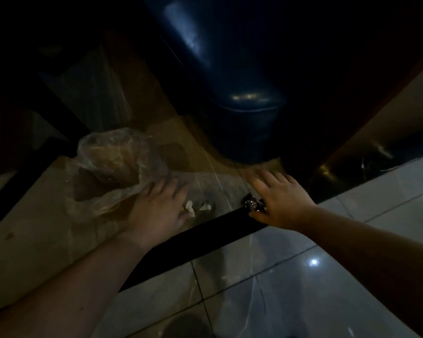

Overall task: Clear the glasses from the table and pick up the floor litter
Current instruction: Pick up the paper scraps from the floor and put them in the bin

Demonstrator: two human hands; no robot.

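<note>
Pale and spread, our left hand (156, 206) lies palm-down on the floor (266, 276), its fingers on the rim of a clear plastic bag (108, 167) that gapes open beside it. Our right hand (277, 200) is also splayed, its thumb touching a crumpled shiny wrapper (252, 204). Between the hands we see two white paper scraps (197, 207). A black strip (205, 235) runs under both wrists, parting glossy grey tiles from a dim brownish floor. A dark blue padded seat (230, 81) looms close ahead.
</note>
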